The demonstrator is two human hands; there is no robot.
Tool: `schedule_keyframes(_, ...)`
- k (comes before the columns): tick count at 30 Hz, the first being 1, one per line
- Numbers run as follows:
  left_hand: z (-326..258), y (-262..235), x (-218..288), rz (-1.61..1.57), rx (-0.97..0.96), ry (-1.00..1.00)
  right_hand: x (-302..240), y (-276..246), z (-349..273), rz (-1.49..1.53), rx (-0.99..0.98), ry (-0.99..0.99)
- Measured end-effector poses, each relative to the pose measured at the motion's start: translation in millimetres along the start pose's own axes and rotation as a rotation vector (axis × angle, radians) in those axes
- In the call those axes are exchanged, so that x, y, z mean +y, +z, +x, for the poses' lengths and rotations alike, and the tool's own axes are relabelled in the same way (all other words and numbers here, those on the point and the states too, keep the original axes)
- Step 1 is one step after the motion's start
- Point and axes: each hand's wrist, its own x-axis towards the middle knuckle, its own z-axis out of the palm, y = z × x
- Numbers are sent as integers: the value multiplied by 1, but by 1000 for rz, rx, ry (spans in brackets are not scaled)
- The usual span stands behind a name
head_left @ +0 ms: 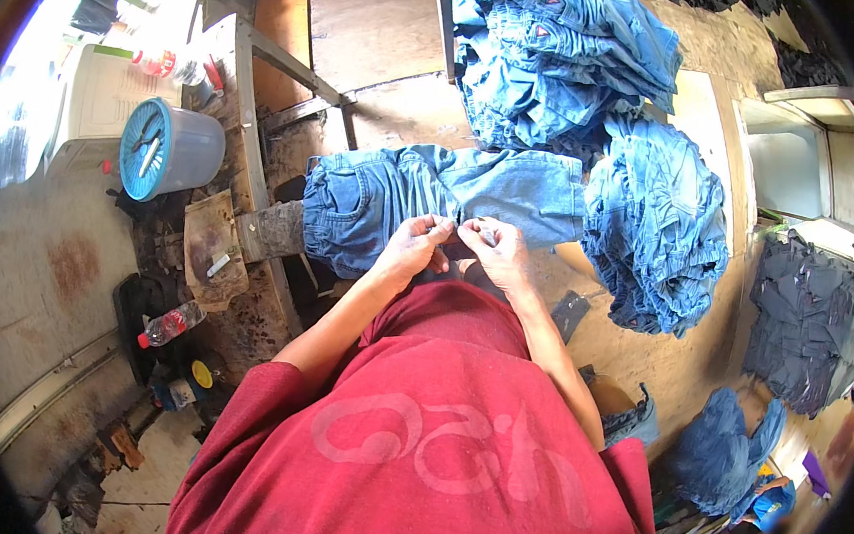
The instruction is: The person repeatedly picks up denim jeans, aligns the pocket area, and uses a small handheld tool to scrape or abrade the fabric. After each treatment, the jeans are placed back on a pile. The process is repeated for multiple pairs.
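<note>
A pair of blue jeans point(382, 198) lies crosswise in front of me, its elastic waist drawn over the end of a narrow board point(275, 228). At the near edge of the jeans, my left hand point(416, 250) has thumb and fingertips pinched together; what they hold, if anything, is too small to tell. Close beside it, my right hand point(498, 253) is closed with a small greyish-white piece between its fingers, of a kind I cannot make out. The two hands almost meet at the fingertips.
Heaped jeans point(553, 61) rise behind, with another bunched pile point(656, 225) at the right. On the left are a lidded bucket point(180, 152) with tools on top, a plastic bottle point(174, 324) and a stained panel point(208, 275). Dark garments point(809, 322) hang far right.
</note>
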Motion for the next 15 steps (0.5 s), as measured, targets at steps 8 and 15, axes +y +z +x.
schedule_keyframes(8,-3,27,-5,203,142,34,22,5,-4,98,114,-84)
schedule_keyframes(15,-4,19,-1,72,102,-11,22,3,-4,24,134,-91)
